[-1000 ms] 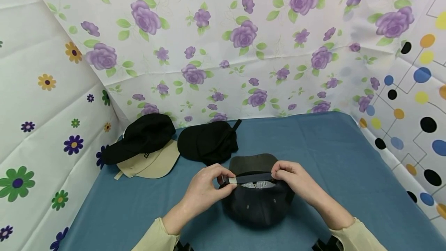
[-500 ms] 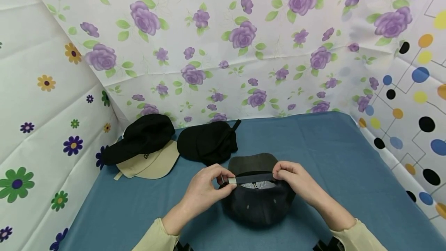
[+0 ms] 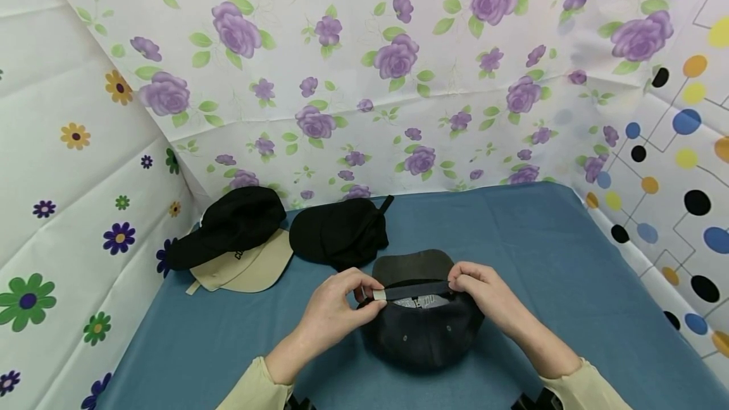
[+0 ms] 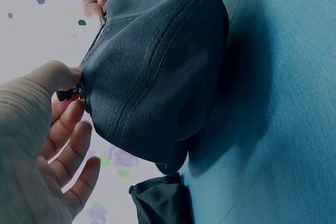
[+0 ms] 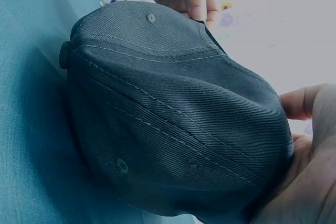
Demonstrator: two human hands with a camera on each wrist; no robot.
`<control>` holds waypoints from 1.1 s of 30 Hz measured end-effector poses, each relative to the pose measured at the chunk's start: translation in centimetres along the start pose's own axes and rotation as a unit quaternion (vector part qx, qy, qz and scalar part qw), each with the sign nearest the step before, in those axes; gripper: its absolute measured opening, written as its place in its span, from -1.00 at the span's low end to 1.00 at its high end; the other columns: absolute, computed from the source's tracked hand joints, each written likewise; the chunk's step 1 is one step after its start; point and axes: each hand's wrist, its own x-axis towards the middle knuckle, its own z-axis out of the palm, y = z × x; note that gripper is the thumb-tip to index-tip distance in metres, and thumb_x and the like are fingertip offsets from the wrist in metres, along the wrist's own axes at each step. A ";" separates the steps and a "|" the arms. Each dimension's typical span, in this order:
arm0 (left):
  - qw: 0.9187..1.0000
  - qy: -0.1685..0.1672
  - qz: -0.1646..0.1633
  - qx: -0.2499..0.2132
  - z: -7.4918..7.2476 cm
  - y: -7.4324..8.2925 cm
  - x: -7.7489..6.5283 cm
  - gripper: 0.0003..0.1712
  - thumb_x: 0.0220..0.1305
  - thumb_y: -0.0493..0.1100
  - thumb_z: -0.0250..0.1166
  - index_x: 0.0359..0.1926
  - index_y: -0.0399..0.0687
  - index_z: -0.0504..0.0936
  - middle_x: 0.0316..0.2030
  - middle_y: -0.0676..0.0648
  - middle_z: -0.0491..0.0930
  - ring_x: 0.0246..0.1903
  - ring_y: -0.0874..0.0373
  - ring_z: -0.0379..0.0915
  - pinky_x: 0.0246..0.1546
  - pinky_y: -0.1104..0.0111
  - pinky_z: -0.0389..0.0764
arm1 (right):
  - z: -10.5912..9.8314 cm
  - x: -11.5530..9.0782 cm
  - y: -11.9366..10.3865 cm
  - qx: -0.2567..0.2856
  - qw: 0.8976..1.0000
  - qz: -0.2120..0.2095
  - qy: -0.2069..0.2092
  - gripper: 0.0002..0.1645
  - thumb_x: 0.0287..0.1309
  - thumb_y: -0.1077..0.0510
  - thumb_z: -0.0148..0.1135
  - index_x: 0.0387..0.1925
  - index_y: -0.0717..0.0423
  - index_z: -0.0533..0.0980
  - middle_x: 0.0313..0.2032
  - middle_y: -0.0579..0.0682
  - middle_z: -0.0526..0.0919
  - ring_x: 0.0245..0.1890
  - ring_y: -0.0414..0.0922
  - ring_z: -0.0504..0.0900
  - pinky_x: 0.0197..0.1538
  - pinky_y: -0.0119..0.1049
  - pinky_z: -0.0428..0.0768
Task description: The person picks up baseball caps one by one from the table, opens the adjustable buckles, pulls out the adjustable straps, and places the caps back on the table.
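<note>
A dark navy baseball cap [image 3: 424, 340] rests crown-down on the blue cloth, its grey brim [image 3: 414, 266] pointing away from me. Across its back opening runs a dark strap [image 3: 418, 290] with a pale piece [image 3: 380, 295] near the left end. My left hand [image 3: 327, 309] pinches the strap's left end between thumb and index finger. In the left wrist view, a small dark metal-looking fastener [image 4: 67, 94] shows under that thumb, partly hidden. My right hand [image 3: 483, 290] pinches the strap at its right end. The right wrist view shows the cap's stitched crown [image 5: 173, 108] close up.
Behind on the left, a black cap [image 3: 233, 226] lies on a beige cap [image 3: 256, 264]. Beside them is another black cap [image 3: 338, 233] with a strap sticking up. Blue cloth [image 3: 529, 239] covers the table. Flowered sheets [image 3: 353, 81] hang at the back and sides.
My right hand has shifted slightly right along the strap, and a bit more strap shows between the hands. The left hand stays in place.
</note>
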 end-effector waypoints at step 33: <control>1.000 -0.006 -0.005 -0.010 0.1 0.1 -0.1 -0.80 0.27 -0.04 0.50 -0.16 0.41 0.69 -0.32 0.32 0.53 -0.34 0.21 0.49 -0.36 0.36 0.49 | 0.2 -0.4 -0.1 0.017 0.999 0.006 0.048 -0.83 0.25 0.31 0.00 -0.41 0.20 0.50 -0.38 0.05 0.44 -0.32 -0.02 0.41 -0.23 -0.21 0.36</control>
